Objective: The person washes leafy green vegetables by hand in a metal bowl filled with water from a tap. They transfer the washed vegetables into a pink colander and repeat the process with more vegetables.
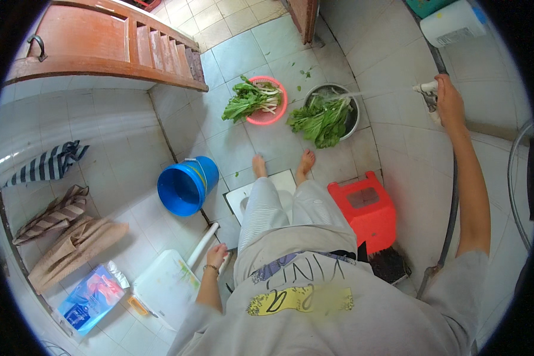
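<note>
My right hand [449,101] grips a wall tap [427,91] on the right, and a thin jet of water shoots from it to the left. The jet lands in a round metal basin [355,120] on the floor, where a bunch of leafy greens [322,120] hangs over the near rim. Beside it, a pink plastic colander [267,119] holds more leafy greens with pale stalks [249,100]. Down at my left side, my left hand [217,257] is close to a white pipe [203,244] and a white cistern [169,285]; its fingers are partly hidden.
A blue bucket [182,189] stands left of my feet, beside a squat toilet [282,182]. At right are a red plastic stool [367,213] and a dark brush [387,262]. A wooden door [84,33] stands at upper left. Loose leaves [307,72] lie on the tiles.
</note>
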Demonstrator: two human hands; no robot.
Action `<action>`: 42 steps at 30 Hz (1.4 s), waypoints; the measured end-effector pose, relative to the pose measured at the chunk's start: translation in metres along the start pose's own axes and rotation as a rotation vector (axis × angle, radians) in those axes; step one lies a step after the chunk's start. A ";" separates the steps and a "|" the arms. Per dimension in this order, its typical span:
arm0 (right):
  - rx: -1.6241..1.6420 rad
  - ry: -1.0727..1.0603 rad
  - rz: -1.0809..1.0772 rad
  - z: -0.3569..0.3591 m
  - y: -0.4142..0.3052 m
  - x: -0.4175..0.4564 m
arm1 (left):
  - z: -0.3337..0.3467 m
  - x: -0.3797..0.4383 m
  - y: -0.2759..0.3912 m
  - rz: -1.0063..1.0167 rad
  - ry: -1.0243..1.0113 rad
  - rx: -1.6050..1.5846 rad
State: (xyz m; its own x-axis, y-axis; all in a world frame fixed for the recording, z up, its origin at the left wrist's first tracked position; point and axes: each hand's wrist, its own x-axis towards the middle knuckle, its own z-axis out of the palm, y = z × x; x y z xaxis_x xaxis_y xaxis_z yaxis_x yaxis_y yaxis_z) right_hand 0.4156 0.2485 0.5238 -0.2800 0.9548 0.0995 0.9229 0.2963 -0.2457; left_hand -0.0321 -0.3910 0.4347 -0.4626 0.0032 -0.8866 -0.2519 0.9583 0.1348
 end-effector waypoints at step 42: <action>-0.004 0.043 0.007 0.007 -0.009 0.003 | -0.018 0.025 0.042 0.063 -0.016 0.048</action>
State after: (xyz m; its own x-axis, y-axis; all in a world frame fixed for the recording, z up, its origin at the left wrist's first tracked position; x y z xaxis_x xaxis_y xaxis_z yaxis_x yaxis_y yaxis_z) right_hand 0.4047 0.2491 0.5199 -0.2616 0.9551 0.1394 0.9260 0.2890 -0.2428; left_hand -0.0697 -0.3561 0.4260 -0.4629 0.0683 -0.8838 -0.1817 0.9685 0.1701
